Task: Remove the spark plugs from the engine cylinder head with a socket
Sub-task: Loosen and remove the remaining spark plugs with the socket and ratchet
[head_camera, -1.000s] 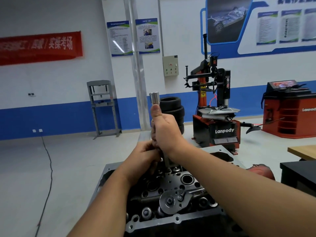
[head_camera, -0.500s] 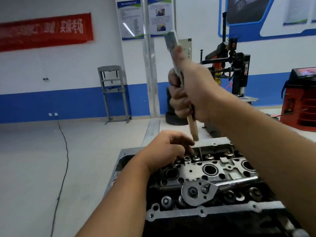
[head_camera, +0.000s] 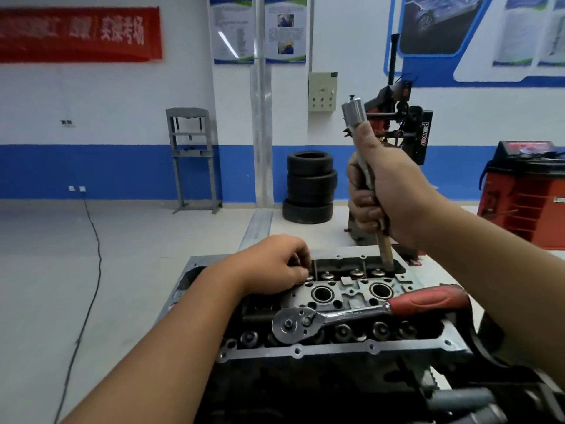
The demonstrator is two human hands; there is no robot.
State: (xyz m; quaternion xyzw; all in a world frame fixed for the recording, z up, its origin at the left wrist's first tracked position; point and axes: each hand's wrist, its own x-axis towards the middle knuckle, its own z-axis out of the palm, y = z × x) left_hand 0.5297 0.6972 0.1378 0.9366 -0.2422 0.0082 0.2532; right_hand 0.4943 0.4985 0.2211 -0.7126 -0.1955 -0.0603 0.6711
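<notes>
While the right forearm is reaching in from the lower right and angling up, the right hand (head_camera: 386,197) is hanging raised above the far edge of the engine cylinder head (head_camera: 342,301), fist clenched around a long socket tool (head_camera: 363,166). Its silver socket end (head_camera: 353,113) is pointing up past the thumb, and a tan tip (head_camera: 385,254) is sticking out below the fist, just over the head's back rim; whether that tip is a spark plug cannot be told. Left forearm is coming in from the lower left, with the left hand (head_camera: 276,264) resting knuckles-up on the head's far left corner, fingers curled down onto the casting, gripping nothing visible. A red-handled ratchet (head_camera: 367,312) is lying flat across the head, beside two open plug wells (head_camera: 351,292).
</notes>
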